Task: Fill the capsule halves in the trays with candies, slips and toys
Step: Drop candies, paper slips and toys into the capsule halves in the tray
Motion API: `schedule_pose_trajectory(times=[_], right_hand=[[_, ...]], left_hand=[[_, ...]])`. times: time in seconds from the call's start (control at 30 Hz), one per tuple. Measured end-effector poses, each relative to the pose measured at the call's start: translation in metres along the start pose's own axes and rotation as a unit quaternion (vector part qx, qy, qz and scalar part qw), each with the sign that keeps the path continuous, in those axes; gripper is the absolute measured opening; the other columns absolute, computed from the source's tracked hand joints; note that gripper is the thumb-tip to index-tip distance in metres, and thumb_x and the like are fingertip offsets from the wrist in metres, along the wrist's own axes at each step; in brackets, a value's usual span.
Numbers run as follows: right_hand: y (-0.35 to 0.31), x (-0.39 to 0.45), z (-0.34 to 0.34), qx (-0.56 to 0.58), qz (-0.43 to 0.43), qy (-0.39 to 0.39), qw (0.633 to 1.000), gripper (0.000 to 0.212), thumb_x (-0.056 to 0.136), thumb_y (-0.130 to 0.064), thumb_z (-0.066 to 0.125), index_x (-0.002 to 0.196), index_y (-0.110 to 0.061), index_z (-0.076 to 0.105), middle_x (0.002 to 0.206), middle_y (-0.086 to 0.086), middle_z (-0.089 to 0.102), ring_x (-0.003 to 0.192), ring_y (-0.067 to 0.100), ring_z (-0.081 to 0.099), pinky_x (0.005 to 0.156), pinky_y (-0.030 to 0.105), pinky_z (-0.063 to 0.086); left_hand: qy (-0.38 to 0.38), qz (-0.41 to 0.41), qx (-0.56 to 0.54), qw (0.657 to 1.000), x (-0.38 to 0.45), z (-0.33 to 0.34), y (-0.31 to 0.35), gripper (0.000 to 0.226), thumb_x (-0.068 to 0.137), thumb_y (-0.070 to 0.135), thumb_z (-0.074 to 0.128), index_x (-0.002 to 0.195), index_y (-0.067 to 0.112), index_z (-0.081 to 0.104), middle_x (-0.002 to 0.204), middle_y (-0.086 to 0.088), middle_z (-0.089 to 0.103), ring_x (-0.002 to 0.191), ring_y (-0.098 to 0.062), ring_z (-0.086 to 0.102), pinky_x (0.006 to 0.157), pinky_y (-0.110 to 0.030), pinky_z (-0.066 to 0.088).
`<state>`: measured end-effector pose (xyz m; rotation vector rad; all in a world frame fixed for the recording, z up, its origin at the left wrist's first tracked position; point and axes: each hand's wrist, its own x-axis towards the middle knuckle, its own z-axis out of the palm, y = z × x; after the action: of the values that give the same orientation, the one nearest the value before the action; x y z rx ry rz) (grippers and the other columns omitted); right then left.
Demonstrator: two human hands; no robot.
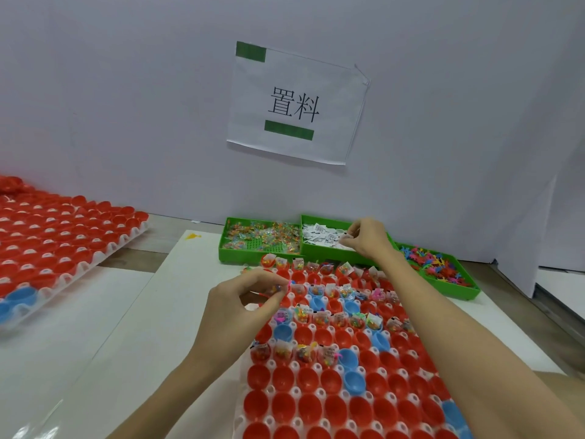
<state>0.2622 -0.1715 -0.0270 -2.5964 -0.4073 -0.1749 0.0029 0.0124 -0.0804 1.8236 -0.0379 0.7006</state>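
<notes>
I see my left hand over the near tray, up by its far left rows, with the fingers curled and pinching some small bright bits, which look like little toys or candy, but I cannot tell which. My right hand is far out over the middle green box, and its fingertips pinch a white paper slip from the pile of slips in there. The green box on the left holds wrapped candies. The green box on the right holds small toys in many colors. The near tray is white and full of red cups, with a few blue cups mixed in. The cups in the far rows have candy, slips and toys in them, and the cups close to me have nothing in them yet. Another tray of red cups sits well off to the left. A white paper sign with green tape hangs on the wall behind the boxes
</notes>
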Motion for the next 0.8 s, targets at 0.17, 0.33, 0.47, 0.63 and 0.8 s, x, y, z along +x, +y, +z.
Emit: schedule_pose_trajectory(times=[0.17,0.33,0.47,0.63,0.8], right_hand=[[0.004,-0.033,-0.017,0.137,-0.039,0.093,0.985,0.018,0.088,-0.025,0.08,0.086,-0.01,0.07,0.076,0.001,0.07,0.068,0.011,0.061,0.063,0.023,0.047],[-0.006,-0.109,-0.029,0.252,-0.096,-0.029,0.963,0.004,0.09,-0.022,0.077,0.093,-0.021,0.078,0.08,-0.005,0.078,0.07,0.001,0.07,0.067,0.018,0.057],[-0.022,-0.168,-0.02,0.277,-0.139,-0.13,0.942,0.014,0.093,-0.012,0.073,0.098,-0.022,0.081,0.089,-0.005,0.079,0.087,0.009,0.076,0.081,0.026,0.062],[-0.025,-0.2,-0.007,0.243,-0.161,-0.05,0.955,0.012,0.087,-0.022,0.08,0.097,-0.028,0.075,0.084,-0.007,0.075,0.082,0.009,0.073,0.077,0.035,0.061],[-0.021,-0.207,-0.007,0.246,-0.207,-0.058,0.945,0.011,0.089,-0.015,0.078,0.096,-0.024,0.075,0.087,-0.013,0.074,0.085,0.007,0.072,0.079,0.028,0.06]], left_hand=[[-0.011,-0.01,-0.042,0.999,-0.002,-0.001,0.007,0.032,0.076,0.031,0.084,0.107,0.029,0.077,0.091,0.011,0.077,0.087,-0.012,0.075,0.077,-0.019,0.06],[-0.043,-0.031,-0.113,0.992,-0.005,0.002,0.017,0.018,0.075,0.027,0.085,0.092,0.034,0.082,0.093,0.006,0.08,0.088,-0.013,0.077,0.079,-0.019,0.06],[-0.078,-0.015,-0.123,0.989,-0.008,0.005,0.02,0.018,0.082,0.016,0.082,0.096,0.027,0.084,0.103,0.001,0.078,0.097,-0.019,0.075,0.084,-0.022,0.06],[-0.101,-0.005,-0.076,0.992,-0.014,0.011,0.021,0.015,0.082,0.02,0.083,0.093,0.03,0.083,0.094,0.004,0.079,0.089,-0.016,0.076,0.079,-0.021,0.06],[-0.108,0.02,-0.045,0.993,-0.016,0.016,0.016,0.01,0.079,0.025,0.083,0.089,0.026,0.083,0.1,0.004,0.076,0.098,-0.023,0.073,0.08,-0.028,0.06]])
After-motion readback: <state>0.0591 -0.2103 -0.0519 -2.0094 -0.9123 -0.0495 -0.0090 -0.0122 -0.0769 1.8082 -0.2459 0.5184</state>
